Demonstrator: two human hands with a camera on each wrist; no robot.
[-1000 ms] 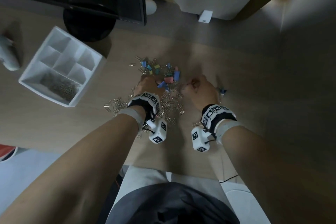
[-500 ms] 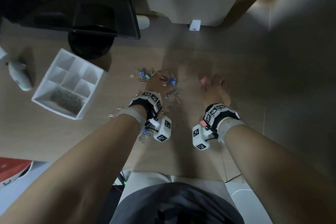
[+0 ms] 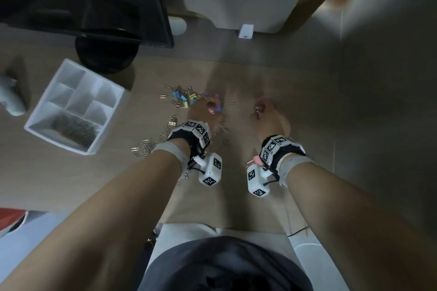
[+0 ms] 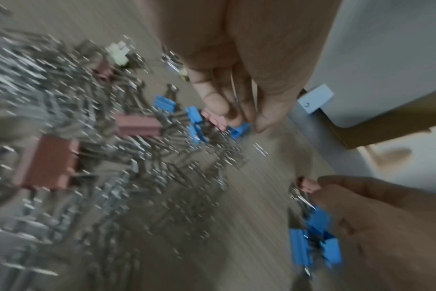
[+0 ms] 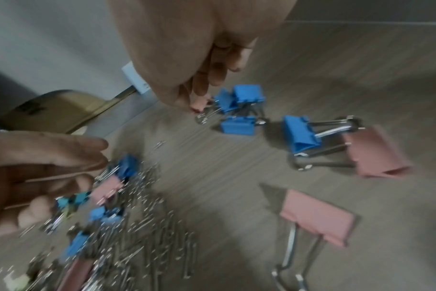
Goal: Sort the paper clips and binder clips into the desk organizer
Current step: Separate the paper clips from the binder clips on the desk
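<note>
Pink binder clip [image 5: 199, 105] sits pinched at your right hand's [image 3: 267, 117] fingertips, centre frame. Your left hand [image 3: 203, 107] curls over blue and pink clips at the pile [image 3: 179, 101]; its grip is unclear. White organizer [image 3: 73, 106] lies left.

The worktop [image 3: 295, 106] is matt, pale wood grain. Paper clips [image 3: 146, 146] are shiny bare wire metal. Binder clips [image 5: 303, 135] have matt blue and pink painted bodies with glossy metal handles. The organizer [image 3: 37, 123] is smooth white plastic.
</note>
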